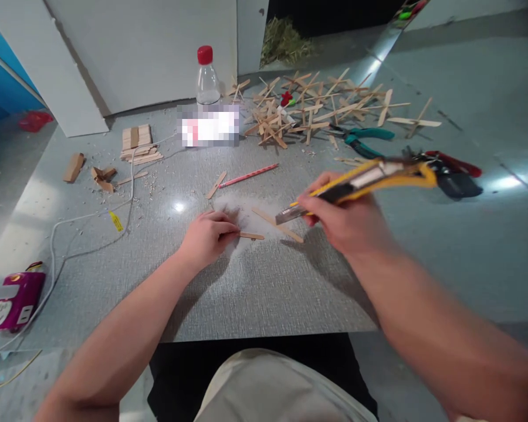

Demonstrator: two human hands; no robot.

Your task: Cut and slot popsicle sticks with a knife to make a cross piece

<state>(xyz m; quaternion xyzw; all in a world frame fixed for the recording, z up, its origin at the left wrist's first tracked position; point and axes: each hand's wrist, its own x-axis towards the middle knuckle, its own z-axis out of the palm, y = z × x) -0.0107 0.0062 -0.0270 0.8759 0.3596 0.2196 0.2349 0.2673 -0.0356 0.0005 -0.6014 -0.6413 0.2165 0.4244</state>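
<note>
Between the thumb and fingers of my left hand (209, 236) is one end of a short wooden craft stick (251, 236), held low over the table. My right hand (341, 214) is wrapped round a yellow and black utility knife (356, 180), its blade end pointing down to the left. Below the blade lies a second, longer craft stick (290, 232), slanting on a whitish worn patch of the tabletop. Whether the blade touches that stick I cannot tell. Just beyond my hands are a red patterned pencil (250, 175) and another loose stick (216, 185).
Crossed-stick pieces (308, 108) are heaped at the back, near a red-capped bottle (208, 82). Teal pliers (367, 140) and a red-and-black tool (457, 173) lie right. On the left are a stick bundle (137, 140), a white cable (132, 181) and a purple packet (15, 302).
</note>
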